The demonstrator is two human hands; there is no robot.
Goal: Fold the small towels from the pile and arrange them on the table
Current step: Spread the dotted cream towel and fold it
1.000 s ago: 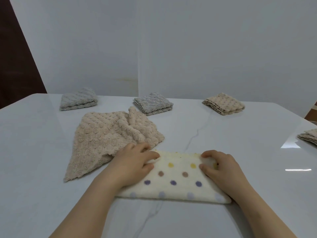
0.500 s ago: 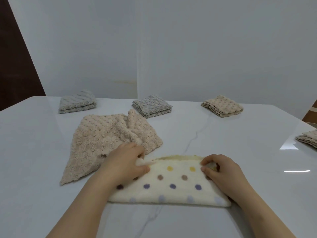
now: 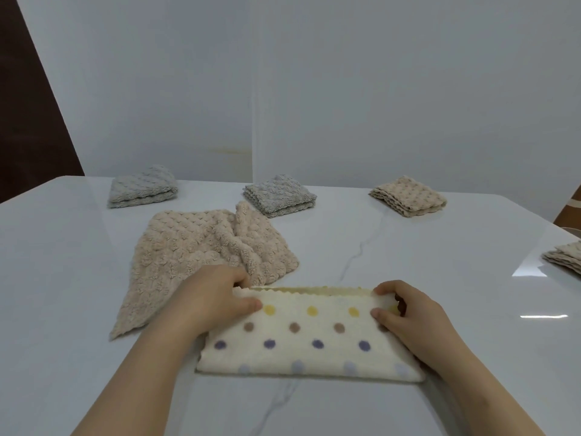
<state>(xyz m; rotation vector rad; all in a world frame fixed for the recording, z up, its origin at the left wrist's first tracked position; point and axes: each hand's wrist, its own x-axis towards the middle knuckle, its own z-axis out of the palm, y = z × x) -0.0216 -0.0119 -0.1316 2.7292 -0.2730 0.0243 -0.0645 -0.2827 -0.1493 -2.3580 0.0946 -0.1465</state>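
Both far corners of the dotted towel [image 3: 308,338], lying folded on the near surface [image 3: 440,262], are being pinched: the left grip [image 3: 215,297] is taking the left corner, thumb on top. The right grip [image 3: 408,316] is pinching the right corner, apparently squaring the layers.
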